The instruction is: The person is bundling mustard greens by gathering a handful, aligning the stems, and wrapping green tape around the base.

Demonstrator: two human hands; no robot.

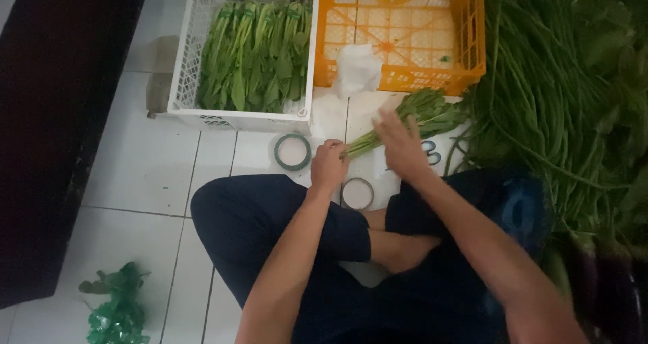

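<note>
Now bundling: left hand (329, 165) fingers clamp the greens bunch (412, 118) stems, right hand (399, 145) fingers spread above, tape roll (292, 151) just beside for wrapping next

Person seen from above: dark navy short trousers ending near the knees, below both hands (364, 158); forearms bare, no sleeves, feet unshod.

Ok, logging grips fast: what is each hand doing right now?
Left hand: closed around the stems of the leafy bunch.
Right hand: open, fingers spread over the bunch; blurred, contact unclear.
</note>
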